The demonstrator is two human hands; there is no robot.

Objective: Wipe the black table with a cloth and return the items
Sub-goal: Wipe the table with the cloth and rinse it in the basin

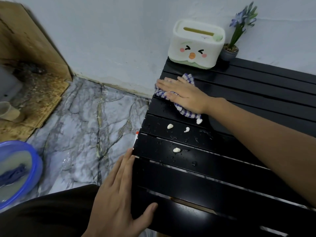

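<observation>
A black slatted table point(239, 171) fills the right side of the head view. My right hand point(184, 93) lies flat on a blue-and-white checked cloth point(187, 112), pressing it onto the slats near the table's far left edge. Several white blobs point(176, 150) and water drops dot the slats just in front of the cloth. My left hand point(119, 190) rests with fingers spread on the table's near left edge, thumb on top, holding nothing. A white tissue box with a cartoon face point(196, 43) and a small potted purple flower point(230, 48) stand at the table's far edge against the wall.
A blue basin point(34, 168) with cloudy water and a blue rag stands on the marble floor at the lower left. Stained cardboard point(34, 93) lies and leans at the far left by the wall. My dark-clothed leg point(51, 216) is at the bottom.
</observation>
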